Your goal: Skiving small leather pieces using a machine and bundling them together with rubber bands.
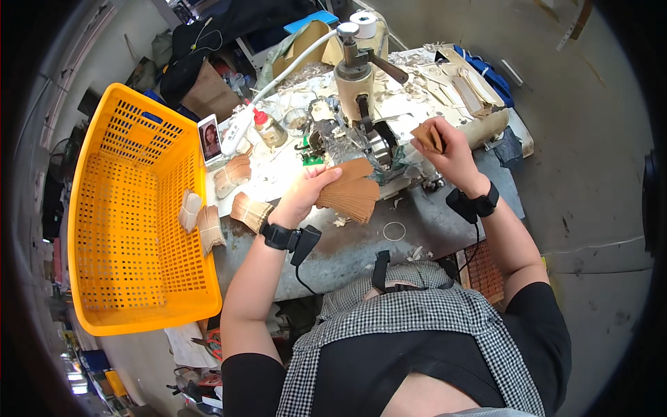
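My left hand is closed on a fanned stack of brown leather pieces, thumb on top, in front of the bench machine. My right hand, raised to the right of the machine, grips a few small brown leather pieces that look bent between the fingers. Between the hands sits the machine's round metal head. Banded bundles of similar pieces lie left of my left hand: one bundle by the wrist and another bundle farther back.
A yellow plastic crate stands at the left, with two bundles at its right rim. A red-capped bottle, a white lamp and a phone are behind the bundles. Scraps litter the table; a rubber band lies at its front.
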Demonstrator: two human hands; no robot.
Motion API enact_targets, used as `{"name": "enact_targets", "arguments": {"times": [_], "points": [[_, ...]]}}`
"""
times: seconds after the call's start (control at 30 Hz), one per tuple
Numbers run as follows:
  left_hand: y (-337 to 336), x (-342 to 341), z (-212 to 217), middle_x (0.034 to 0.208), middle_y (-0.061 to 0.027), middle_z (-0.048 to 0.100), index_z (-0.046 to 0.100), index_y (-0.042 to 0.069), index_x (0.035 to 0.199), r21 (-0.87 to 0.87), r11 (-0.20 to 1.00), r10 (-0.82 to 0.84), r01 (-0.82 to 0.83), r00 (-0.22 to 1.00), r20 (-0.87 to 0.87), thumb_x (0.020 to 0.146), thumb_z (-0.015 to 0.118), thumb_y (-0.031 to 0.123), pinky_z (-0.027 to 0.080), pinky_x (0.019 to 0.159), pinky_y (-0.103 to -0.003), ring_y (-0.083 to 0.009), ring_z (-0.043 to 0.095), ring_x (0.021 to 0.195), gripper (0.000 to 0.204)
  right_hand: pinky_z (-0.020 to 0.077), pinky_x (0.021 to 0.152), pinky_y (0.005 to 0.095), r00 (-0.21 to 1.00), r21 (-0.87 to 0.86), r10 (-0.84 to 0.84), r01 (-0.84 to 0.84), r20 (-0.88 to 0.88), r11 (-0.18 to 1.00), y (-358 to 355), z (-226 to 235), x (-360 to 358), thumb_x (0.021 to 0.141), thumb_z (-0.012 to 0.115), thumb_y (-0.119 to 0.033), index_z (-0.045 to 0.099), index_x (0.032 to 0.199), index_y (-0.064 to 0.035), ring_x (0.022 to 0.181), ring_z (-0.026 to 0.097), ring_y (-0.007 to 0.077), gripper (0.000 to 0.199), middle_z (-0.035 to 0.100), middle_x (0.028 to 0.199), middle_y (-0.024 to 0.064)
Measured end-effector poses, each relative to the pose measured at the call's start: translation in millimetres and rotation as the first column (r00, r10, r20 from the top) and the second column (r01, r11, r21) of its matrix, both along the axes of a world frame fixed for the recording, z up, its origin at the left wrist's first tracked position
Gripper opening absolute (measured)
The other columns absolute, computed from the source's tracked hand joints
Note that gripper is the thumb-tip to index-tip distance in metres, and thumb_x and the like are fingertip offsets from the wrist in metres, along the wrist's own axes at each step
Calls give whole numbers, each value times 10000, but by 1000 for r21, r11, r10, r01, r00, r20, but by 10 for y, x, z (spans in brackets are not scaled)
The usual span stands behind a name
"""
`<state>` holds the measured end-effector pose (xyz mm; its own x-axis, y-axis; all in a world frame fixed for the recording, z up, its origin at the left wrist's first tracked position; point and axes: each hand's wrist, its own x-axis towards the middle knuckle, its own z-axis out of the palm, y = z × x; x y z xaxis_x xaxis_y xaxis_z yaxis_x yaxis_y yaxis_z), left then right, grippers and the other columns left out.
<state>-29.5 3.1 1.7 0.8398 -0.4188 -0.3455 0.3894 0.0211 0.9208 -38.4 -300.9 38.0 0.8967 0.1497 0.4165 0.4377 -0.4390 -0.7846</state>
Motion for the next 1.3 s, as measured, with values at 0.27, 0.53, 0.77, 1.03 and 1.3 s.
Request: {"name": "enact_targets", "arguments": {"times": [0.27, 0.53, 0.77, 1.03, 1.3], "points": [[-193, 158, 132, 769, -8, 660, 654, 54, 892, 189, 981, -47, 44, 999, 10, 887, 660, 250, 452, 530, -191, -46, 593, 620, 196, 440, 812, 368, 957, -345, 187, -102, 222, 933, 58, -185, 179, 677, 735, -22, 503, 986, -36, 956, 525, 315, 387, 545, 999, 124], [-185, 108, 115, 846, -1, 671, 660, 39, 954, 23, 987, -164, 162, 976, 141, 887, 669, 216, 491, 621, -200, -47, 609, 687, 189, 429, 868, 389, 952, -431, 240, -139, 190, 891, 128, -322, 302, 607, 789, -55, 490, 1042, -57, 1001, 510, 323, 527, 537, 1042, 134], [-120, 202, 91, 782, 9, 658, 663, 47, 915, 208, 976, -67, 64, 998, 10, 892, 664, 225, 486, 631, -205, -49, 600, 660, 179, 444, 842, 353, 975, -256, 193, -160, 113, 953, 106, -219, 260, 618, 770, -6, 496, 1047, -50, 973, 510, 326, 510, 534, 1036, 135], [-285, 90, 243, 752, 30, 642, 660, 53, 884, 150, 980, -156, 133, 976, 154, 884, 677, 253, 478, 616, -202, -33, 579, 643, 200, 448, 809, 363, 938, -430, 258, -140, 231, 892, 136, -291, 306, 628, 783, -31, 496, 1011, -43, 928, 507, 317, 479, 519, 980, 122], [-107, 215, 46, 736, 2, 654, 662, 49, 843, 191, 982, -22, 13, 999, 45, 861, 695, 317, 455, 549, -212, -40, 566, 595, 271, 458, 796, 302, 980, -203, 159, -132, 124, 970, 122, -232, 252, 684, 785, -45, 499, 1038, -35, 871, 534, 254, 455, 539, 999, 102]]}}
